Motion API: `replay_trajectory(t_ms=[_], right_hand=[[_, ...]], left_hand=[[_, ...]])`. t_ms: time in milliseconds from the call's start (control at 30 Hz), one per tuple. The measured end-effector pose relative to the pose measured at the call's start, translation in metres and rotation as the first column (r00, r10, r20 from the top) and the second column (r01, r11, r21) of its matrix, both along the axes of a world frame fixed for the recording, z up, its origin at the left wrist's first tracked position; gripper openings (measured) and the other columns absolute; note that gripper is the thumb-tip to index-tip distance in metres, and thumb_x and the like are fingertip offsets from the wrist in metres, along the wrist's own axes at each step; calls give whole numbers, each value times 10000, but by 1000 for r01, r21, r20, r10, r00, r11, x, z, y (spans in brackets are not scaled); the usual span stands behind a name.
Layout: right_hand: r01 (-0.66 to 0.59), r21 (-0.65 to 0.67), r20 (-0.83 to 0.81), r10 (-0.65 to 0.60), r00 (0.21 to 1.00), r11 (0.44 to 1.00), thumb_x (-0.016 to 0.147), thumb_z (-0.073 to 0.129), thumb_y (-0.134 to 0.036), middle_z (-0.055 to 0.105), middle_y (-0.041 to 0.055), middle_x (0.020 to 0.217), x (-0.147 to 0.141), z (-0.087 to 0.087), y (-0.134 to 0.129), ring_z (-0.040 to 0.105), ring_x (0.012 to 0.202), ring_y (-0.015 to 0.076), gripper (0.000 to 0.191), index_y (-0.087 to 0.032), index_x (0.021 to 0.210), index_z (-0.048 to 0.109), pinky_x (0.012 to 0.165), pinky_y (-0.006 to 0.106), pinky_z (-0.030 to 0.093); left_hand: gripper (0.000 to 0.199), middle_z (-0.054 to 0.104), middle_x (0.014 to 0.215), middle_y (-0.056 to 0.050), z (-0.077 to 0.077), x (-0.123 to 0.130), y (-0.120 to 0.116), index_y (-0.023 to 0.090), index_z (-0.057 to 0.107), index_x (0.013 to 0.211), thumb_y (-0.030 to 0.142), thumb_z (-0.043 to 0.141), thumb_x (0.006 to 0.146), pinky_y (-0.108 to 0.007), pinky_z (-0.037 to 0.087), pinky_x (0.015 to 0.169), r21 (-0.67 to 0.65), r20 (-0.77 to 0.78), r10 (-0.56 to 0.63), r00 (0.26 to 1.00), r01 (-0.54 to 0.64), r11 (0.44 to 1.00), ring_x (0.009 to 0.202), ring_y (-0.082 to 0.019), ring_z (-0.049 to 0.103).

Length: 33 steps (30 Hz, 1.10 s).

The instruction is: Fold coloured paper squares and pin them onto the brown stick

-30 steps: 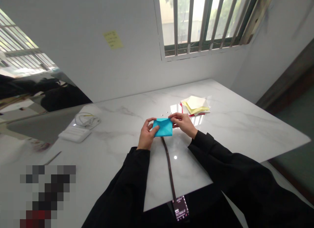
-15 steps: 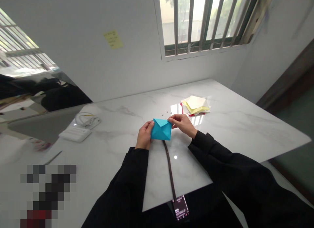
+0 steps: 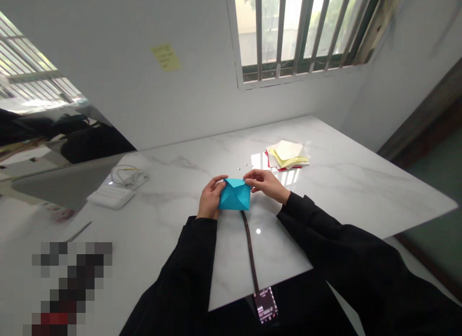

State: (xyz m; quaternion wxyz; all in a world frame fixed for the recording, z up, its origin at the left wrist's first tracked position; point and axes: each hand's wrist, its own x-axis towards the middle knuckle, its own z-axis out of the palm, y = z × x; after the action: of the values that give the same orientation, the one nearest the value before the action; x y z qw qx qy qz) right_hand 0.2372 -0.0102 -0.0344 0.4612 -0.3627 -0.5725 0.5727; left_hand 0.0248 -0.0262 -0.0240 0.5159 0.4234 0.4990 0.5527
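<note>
A small blue paper envelope (image 3: 235, 197), with a triangular flap folded down from its top edge, is held above the marble-patterned table (image 3: 173, 182). My left hand (image 3: 210, 197) grips its left side, thumb on the front near the upper left corner. At the upper right corner, my right hand (image 3: 266, 184) pinches the paper between thumb and fingers. Below the envelope a dark strap (image 3: 250, 249) runs down to a lit phone-like screen (image 3: 266, 306) at the table's front edge.
A stack of cream, yellow and red papers (image 3: 288, 155) lies behind my right hand. Several tiny shiny bits (image 3: 246, 165) lie beyond the envelope. At the left are a white box (image 3: 111, 196), a coiled cable (image 3: 126, 176) and a pen (image 3: 80, 231).
Both hands and the envelope have shifted slightly left and down. The fingers of my left hand now reach over the envelope's top left corner.
</note>
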Motion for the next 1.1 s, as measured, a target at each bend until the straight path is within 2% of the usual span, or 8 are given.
replay_trajectory(t_ms=[100,167,300,400,567,733,867,1100], right_hand=[[29,-23,-5,-29,1000,999,830,804,-464,700,42,915,1,4,-3,661,789,144,375,-179,1063,734,661,256,612],[17,-66,-26,-19,999,998,850,794,-488,695,41,936,1,8,-8,670,822,152,466,-194,1200,701,690,264,618],[-156,-161,-12,156,988,975,765,890,-449,706,74,1119,-1,10,-16,699,893,185,903,-263,1541,467,687,279,620],[-166,-145,41,173,984,975,669,958,-372,706,99,1160,-7,2,-16,707,927,221,1103,-262,1600,375,703,323,633],[-73,-105,10,74,997,992,682,926,-287,732,80,1063,-14,-10,-10,710,949,233,805,-214,1402,575,746,347,640],[-64,-127,-60,57,997,990,681,909,-259,753,55,1032,-14,-8,-9,724,904,210,716,-214,1330,610,746,323,630],[-75,-140,-101,61,993,987,679,914,-282,766,47,979,-14,-7,-10,735,867,207,673,-207,1281,621,748,329,626],[-89,-110,-112,77,991,990,695,911,-319,773,53,969,-14,-7,-12,743,893,214,514,-189,1119,651,775,331,618]], left_hand=[[328,543,574,54,1,1,0,179,758,899,373,818,642,-224,287,488,28,-4,22,1000,-22,999,507,-90,386],[299,553,578,48,2,1,0,173,760,867,358,816,638,-224,283,494,69,-10,45,999,-44,997,517,-88,384],[296,606,618,34,1,1,0,177,752,862,364,822,645,-226,336,527,99,-3,88,996,-87,991,561,-101,452],[325,645,660,20,0,1,0,178,746,878,382,841,643,-223,359,532,107,-2,97,995,-96,990,582,-107,486],[413,615,689,32,5,5,-4,187,735,930,432,885,634,-211,402,516,34,58,-4,998,2,999,578,-103,508],[472,629,777,24,12,7,-7,196,711,935,523,892,648,-224,481,565,-24,137,-48,989,52,998,645,-120,595],[492,645,787,18,9,4,-5,181,707,905,463,949,582,-216,491,588,-29,147,-23,989,27,999,662,-110,593],[597,709,870,-12,6,1,-5,181,695,1084,369,963,585,-238,522,642,-47,124,-82,989,89,995,692,-118,605]])
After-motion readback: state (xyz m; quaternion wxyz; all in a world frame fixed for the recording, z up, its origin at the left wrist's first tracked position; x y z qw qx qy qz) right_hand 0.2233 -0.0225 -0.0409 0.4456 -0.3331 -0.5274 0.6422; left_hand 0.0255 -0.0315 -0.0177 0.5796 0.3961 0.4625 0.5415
